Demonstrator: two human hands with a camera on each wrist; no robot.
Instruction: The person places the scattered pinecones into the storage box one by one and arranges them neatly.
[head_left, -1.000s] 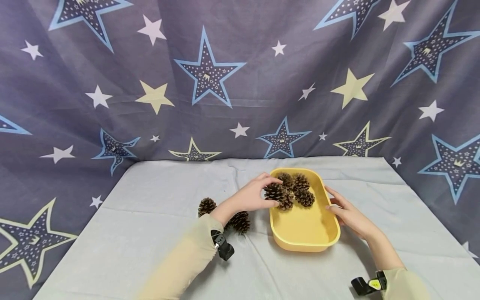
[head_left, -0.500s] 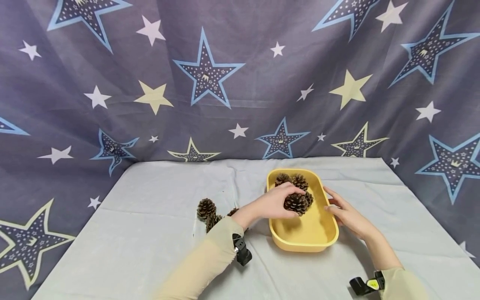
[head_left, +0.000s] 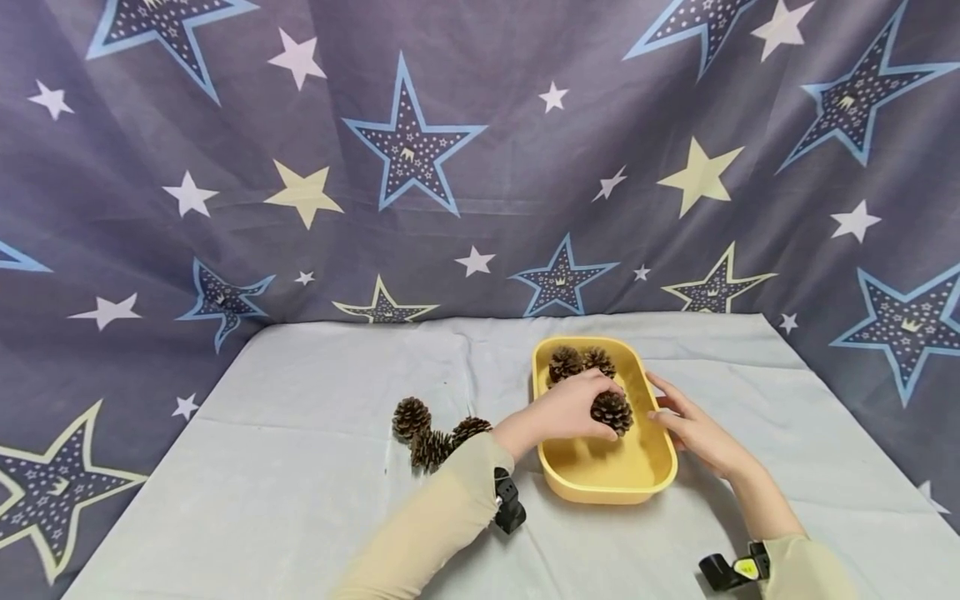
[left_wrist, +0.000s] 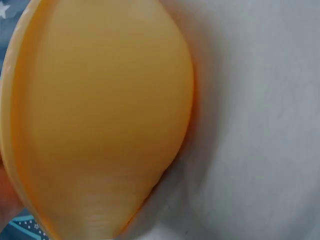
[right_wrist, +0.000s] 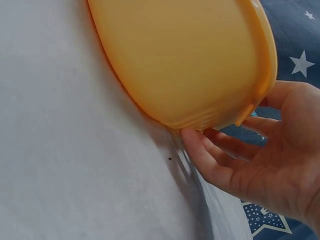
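In the head view, my left hand (head_left: 572, 406) reaches over the near-left side of a yellow plastic container (head_left: 600, 479), its thumb and fingers around a brown pine cone (head_left: 612, 413) low inside. Two more pine cones (head_left: 597, 360) show at the container's far end, partly covered by that hand. At the container's right side, my right hand (head_left: 697, 429) grips the wall, thumb at the rim. The right wrist view has its fingers (right_wrist: 200, 157) against the outside of the wall. The left wrist view shows mostly the container's outer wall (left_wrist: 105, 110); the held cone is hidden there.
Left of the container, several pine cones (head_left: 411, 418) lie grouped on the pale cloth-covered table (head_left: 315, 500), partly behind the left sleeve. A dark star-patterned curtain (head_left: 465, 208) hangs at the table's back and sides. Each wrist wears a small black camera (head_left: 510, 504).
My left hand has carried the pine cone from the container's left rim rightward and down into it. The cones on the table are more exposed. My right hand keeps its place.
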